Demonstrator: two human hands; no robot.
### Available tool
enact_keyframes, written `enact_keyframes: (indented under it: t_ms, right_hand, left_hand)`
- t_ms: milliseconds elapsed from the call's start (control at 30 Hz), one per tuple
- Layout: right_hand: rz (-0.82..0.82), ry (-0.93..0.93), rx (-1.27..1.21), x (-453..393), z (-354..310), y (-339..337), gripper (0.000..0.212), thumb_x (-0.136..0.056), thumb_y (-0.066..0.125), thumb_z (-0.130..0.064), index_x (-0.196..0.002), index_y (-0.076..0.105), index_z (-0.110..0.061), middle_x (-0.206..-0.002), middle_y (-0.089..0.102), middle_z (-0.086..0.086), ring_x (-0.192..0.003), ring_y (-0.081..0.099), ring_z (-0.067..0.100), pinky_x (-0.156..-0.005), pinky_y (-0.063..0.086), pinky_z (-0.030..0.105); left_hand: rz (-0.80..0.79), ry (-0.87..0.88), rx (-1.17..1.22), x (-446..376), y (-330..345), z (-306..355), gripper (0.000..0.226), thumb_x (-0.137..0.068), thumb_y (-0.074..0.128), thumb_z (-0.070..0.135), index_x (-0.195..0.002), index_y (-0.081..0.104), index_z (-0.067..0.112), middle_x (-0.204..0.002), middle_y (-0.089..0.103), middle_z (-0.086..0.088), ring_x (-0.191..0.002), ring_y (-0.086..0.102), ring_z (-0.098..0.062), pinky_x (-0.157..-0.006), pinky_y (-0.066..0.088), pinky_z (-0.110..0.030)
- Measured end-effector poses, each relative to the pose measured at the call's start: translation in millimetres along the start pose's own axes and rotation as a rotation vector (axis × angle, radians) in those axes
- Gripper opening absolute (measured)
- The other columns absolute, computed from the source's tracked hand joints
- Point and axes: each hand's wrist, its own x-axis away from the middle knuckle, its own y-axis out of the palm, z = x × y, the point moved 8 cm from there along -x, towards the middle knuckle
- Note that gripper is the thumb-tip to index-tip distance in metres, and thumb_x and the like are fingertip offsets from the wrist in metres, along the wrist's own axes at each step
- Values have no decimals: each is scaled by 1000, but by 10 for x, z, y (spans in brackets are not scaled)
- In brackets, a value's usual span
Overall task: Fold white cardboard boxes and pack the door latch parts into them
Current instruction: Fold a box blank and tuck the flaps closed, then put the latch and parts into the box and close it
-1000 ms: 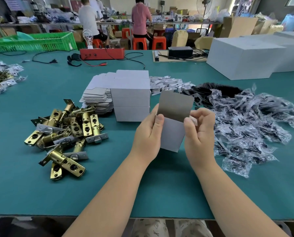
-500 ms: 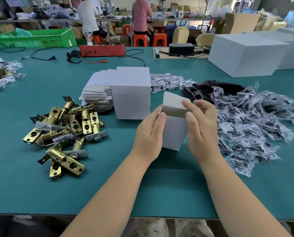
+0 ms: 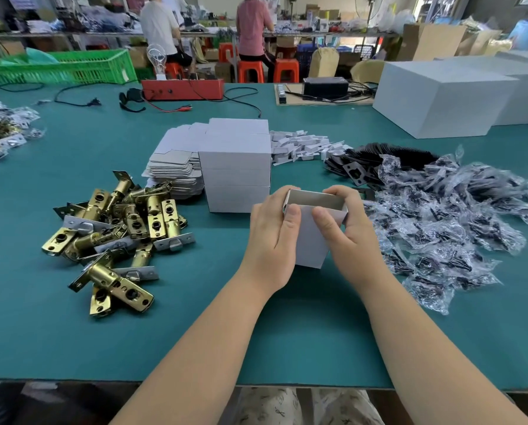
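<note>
Left hand (image 3: 271, 240) and right hand (image 3: 348, 237) grip white box (image 3: 310, 240), top open. Risk: excess squeeze collapses walls; brass latches (image 3: 118, 228) lie at 9 o'clock.

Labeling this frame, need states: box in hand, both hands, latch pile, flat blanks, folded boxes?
small white box: erected, top open, nothing visible inside
left hand: gripping box
right hand: gripping box
brass door latches: loose pile, unpacked
flat box blanks: stacked, unfolded
folded boxes: stacked, closed

Box (image 3: 313, 237) flap now tucked inside
</note>
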Motion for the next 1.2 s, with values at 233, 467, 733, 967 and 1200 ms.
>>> enact_keyframes:
  t_ms: [233, 467, 733, 967, 1200]
  right_hand:
    - [18, -4, -33, 47, 28, 68, 42, -84, 54, -43, -121, 33, -47, -113, 55, -10, -100, 48, -17, -87, 35, 3]
    - [83, -101, 103, 67, -29, 34, 35, -85, 58, -37, -118, 46, -37, -114, 47, -28, -100, 46, -13, -81, 35, 3]
    - [91, -99, 115, 123, -70, 34, 37, -84, 58, -36, -117, 42, -44, -113, 47, -27, -95, 48, -4, -83, 36, 5]
    - [75, -94, 127, 137, -70, 47, 36, -85, 56, -40, -112, 38, -56, -111, 40, -45, -104, 45, -10, -88, 38, 9]
    - [81, -95, 137, 141, -66, 40, 36, -85, 56, -39, -113, 38, -53, -115, 41, -36, -102, 43, -14, -84, 35, 4]
  left_hand:
    - [-6, -94, 64, -13, 11, -88, 20, -97, 22, 45, -104, 40, 46, -101, 46, 43, -102, 32, 17, -85, 21, 2]
    - [71, -102, -4, -7, -141, -86, 58, -89, 14, 63, -128, 46, 35, -116, 47, 31, -111, 33, 14, -96, 19, -3]
    - [417, -314, -468, -234, -1165, -248, 36, -91, 49, 21, -126, 54, 17, -100, 61, 1, -93, 56, -18, -70, 36, -30]
    - [-70, -610, -1361, -443, -1467, -648, 42, -95, 45, 32, -130, 54, 10, -141, 38, -16, -127, 32, -35, -101, 32, -42]
    - [-174, -571, -1473, -440, -1432, -700, 42, -93, 44, 20, -133, 50, 10, -138, 32, -15, -123, 30, -32, -97, 33, -40]
